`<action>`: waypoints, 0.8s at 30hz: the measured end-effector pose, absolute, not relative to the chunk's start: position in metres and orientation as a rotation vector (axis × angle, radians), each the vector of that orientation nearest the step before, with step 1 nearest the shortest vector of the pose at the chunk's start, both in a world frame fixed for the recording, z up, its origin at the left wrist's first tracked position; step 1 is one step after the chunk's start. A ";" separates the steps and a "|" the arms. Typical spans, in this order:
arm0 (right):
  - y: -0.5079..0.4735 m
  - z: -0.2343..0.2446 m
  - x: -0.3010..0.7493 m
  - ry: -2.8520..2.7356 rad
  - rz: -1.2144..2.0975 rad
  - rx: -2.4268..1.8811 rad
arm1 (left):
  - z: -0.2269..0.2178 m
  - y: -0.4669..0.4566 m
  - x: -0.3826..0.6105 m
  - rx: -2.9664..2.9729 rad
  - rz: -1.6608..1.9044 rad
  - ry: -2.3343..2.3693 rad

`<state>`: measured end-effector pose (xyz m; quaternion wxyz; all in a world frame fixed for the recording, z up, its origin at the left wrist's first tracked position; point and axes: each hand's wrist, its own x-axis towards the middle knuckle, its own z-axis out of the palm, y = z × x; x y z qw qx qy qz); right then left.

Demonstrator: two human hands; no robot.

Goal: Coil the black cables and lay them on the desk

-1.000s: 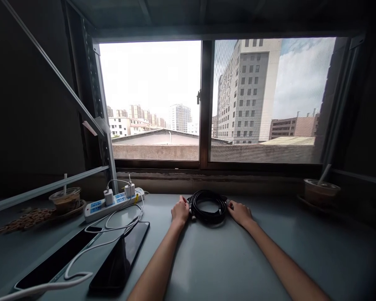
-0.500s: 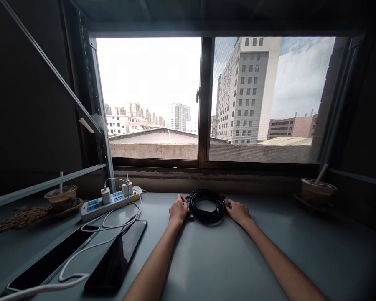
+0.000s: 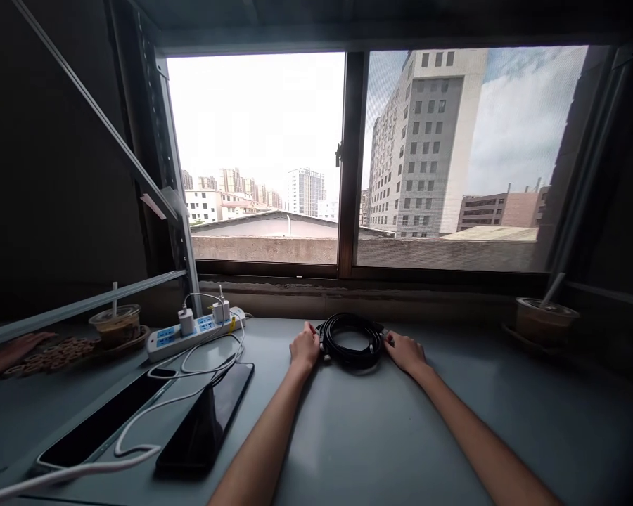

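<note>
A coil of black cable point(image 3: 348, 360) lies on the grey tabletop in front of the window. At its left side is my left hand point(image 3: 304, 348), fingers closed on the cable's edge; light connector pieces show beside the fingertips. My right hand point(image 3: 406, 353) pinches a cable end with a grey connector point(image 3: 385, 335) at the coil's right side. What exactly lies under the left fingertips is partly hidden.
Two phones, one black point(image 3: 205, 425) and one in a pale case point(image 3: 103, 425), lie left. A white power strip point(image 3: 161, 344) with plugged chargers and a looping white cable point(image 3: 131, 414) is behind. Drink cups stand left point(image 3: 117, 327) and right point(image 3: 544, 323). Another person's hand point(image 3: 24, 348) shows far left.
The view has shifted slightly, so the scene sits a little to the right and higher. Another person's hand has appeared at the far left. Both my hands stay at the coil.
</note>
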<state>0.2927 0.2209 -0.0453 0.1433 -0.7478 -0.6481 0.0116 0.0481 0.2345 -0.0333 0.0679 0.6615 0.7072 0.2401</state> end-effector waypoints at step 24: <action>0.220 -0.045 0.292 -1.880 0.032 -2.141 | -0.036 0.238 0.048 1.995 0.724 2.130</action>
